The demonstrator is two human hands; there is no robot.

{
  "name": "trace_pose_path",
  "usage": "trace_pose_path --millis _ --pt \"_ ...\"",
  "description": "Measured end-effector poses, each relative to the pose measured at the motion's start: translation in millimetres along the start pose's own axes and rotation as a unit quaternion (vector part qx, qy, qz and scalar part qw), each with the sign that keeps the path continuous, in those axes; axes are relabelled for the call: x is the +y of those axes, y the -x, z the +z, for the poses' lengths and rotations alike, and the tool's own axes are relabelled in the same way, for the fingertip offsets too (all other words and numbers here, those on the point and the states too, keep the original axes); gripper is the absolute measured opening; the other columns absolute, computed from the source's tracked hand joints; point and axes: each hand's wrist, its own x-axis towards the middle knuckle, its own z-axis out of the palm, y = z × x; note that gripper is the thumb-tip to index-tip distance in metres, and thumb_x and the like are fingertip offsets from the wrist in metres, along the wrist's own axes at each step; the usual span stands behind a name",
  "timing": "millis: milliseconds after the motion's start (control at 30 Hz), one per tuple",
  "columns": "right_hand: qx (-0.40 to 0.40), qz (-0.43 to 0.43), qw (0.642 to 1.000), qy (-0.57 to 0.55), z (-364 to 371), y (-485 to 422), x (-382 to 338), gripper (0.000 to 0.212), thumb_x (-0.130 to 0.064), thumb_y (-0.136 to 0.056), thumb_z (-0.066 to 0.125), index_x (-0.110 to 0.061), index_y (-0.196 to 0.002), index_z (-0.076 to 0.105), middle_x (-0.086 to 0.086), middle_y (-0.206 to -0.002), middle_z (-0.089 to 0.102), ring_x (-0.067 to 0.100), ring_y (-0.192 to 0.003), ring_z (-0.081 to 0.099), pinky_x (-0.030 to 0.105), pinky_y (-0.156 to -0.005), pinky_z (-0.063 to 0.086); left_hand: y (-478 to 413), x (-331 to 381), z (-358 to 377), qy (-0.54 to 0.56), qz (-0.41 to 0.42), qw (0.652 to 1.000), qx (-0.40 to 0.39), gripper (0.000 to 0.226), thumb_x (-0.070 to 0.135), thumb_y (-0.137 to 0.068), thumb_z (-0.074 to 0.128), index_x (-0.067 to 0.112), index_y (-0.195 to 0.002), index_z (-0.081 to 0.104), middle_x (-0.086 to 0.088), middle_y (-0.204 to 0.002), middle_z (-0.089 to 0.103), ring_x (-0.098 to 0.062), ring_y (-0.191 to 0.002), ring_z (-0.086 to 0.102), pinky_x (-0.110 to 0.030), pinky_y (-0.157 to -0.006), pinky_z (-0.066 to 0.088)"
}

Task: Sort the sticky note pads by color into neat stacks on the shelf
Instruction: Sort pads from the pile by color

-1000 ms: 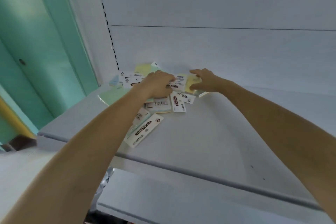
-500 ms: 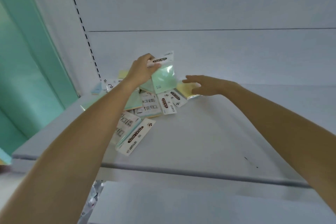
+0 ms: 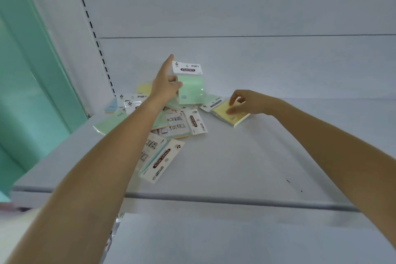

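Observation:
A loose heap of packaged sticky note pads (image 3: pixel 171 126) lies at the back left of the white shelf (image 3: pixel 246 161). My left hand (image 3: pixel 165 85) holds a green pad (image 3: pixel 190 88) upright above the heap, thumb across its face and forefinger pointing up behind its white header card. To the right, my right hand (image 3: pixel 244 103) pinches the far edge of a yellow pad (image 3: pixel 229 113) that lies on the shelf, apart from the heap. Other pads in the heap are green, yellow and mixed pastel, several lying label up.
The shelf's back panel (image 3: pixel 257 64) rises just behind the pads. A slotted upright (image 3: pixel 94 34) and a teal wall (image 3: pixel 32 70) stand on the left. A lower shelf (image 3: pixel 235 240) shows below the front edge.
My left hand has lifted the green pad out of the heap and turned it upright. My right hand has drawn the yellow pad to the right, away from the heap.

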Motion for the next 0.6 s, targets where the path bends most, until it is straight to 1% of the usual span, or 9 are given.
trace_pose_path --millis 67,100,167,233,300,367,433,533,600 --pt "0.004 0.006 0.999 -0.054 -2.8 7.3 3.7 0.015 -0.022 -0.082 0.067 -0.027 -0.093 0.058 0.005 -0.101 0.051 0.017 -0.081 0.048 0.021 -0.062 0.035 1.6 0.5 1.6 -0.017 0.035 0.999 0.020 0.060 0.002 -0.088 0.050 0.034 -0.138 0.036 -0.012 -0.110 0.060 -0.023 -0.092 0.061 -0.034 -0.080 0.055" --pt "0.012 0.011 0.997 -0.073 -4.4 11.3 6.3 0.016 -0.016 -0.084 0.063 -0.027 -0.096 0.060 0.006 -0.103 0.052 0.018 -0.084 0.048 0.022 -0.066 0.037 3.8 1.7 4.8 -0.023 0.052 0.998 0.031 0.052 0.003 -0.089 0.049 0.030 -0.133 0.044 -0.010 -0.108 0.058 -0.022 -0.091 0.059 -0.033 -0.078 0.054" --pt "0.040 0.018 0.992 -0.117 -8.3 20.4 12.2 0.030 -0.005 -0.086 0.053 -0.024 -0.108 0.061 0.006 -0.110 0.053 0.019 -0.094 0.050 0.024 -0.080 0.040 7.3 6.6 14.4 -0.025 0.071 0.995 0.058 0.037 0.003 -0.090 0.049 0.019 -0.122 0.056 -0.004 -0.104 0.055 -0.018 -0.093 0.056 -0.036 -0.086 0.053" --pt "0.078 0.022 0.979 -0.186 -13.1 34.2 18.0 0.038 0.002 -0.087 0.047 -0.016 -0.117 0.060 0.005 -0.115 0.051 0.019 -0.100 0.050 0.025 -0.085 0.042 9.9 13.8 26.0 -0.012 0.066 0.996 0.052 0.028 0.005 -0.090 0.049 0.012 -0.114 0.061 0.001 -0.103 0.056 -0.019 -0.100 0.058 -0.042 -0.096 0.051" --pt "0.117 0.027 0.962 -0.244 -19.7 51.0 25.8 0.040 0.006 -0.088 0.045 -0.009 -0.123 0.057 0.007 -0.115 0.050 0.020 -0.100 0.049 0.024 -0.083 0.048 12.0 22.5 40.2 -0.001 0.062 0.998 0.023 0.027 0.005 -0.090 0.049 0.010 -0.113 0.062 0.002 -0.104 0.057 -0.023 -0.108 0.060 -0.045 -0.097 0.050" --pt "0.151 0.032 0.951 -0.267 -28.1 68.2 38.0 0.041 0.006 -0.089 0.046 -0.008 -0.126 0.055 0.007 -0.114 0.050 0.021 -0.100 0.050 0.030 -0.088 0.048 16.5 34.0 57.7 -0.008 0.072 0.997 -0.001 0.030 0.005 -0.090 0.049 0.011 -0.116 0.061 -0.003 -0.108 0.060 -0.020 -0.106 0.059 -0.045 -0.097 0.050" --pt "0.178 0.038 0.941 -0.284 -38.0 87.6 55.4 0.042 0.006 -0.090 0.045 -0.007 -0.128 0.052 0.007 -0.114 0.049 0.021 -0.099 0.050 0.034 -0.094 0.046 23.7 46.5 79.1 -0.008 0.076 0.997 -0.023 0.035 0.007 -0.090 0.049 0.012 -0.124 0.057 -0.011 -0.119 0.060 -0.017 -0.103 0.056 -0.043 -0.096 0.051" --pt "0.213 0.048 0.927 -0.306 -57.1 121.4 91.5 0.043 0.006 -0.090 0.045 -0.006 -0.131 0.049 0.006 -0.115 0.049 0.020 -0.101 0.049 0.026 -0.085 0.048 36.0 64.2 118.4 -0.007 0.077 0.995 -0.057 0.039 0.007 -0.089 0.051 0.013 -0.128 0.054 -0.017 -0.122 0.060 -0.025 -0.109 0.059 -0.044 -0.098 0.049" --pt "0.229 0.058 0.921 -0.310 -71.9 145.7 122.1 0.043 0.006 -0.090 0.045 -0.005 -0.131 0.049 0.006 -0.116 0.050 0.020 -0.101 0.049 0.024 -0.083 0.048 45.6 75.3 149.3 -0.001 0.072 0.995 -0.071 0.040 0.006 -0.088 0.051 0.012 -0.127 0.055 -0.018 -0.121 0.061 -0.029 -0.110 0.059 -0.046 -0.098 0.049"
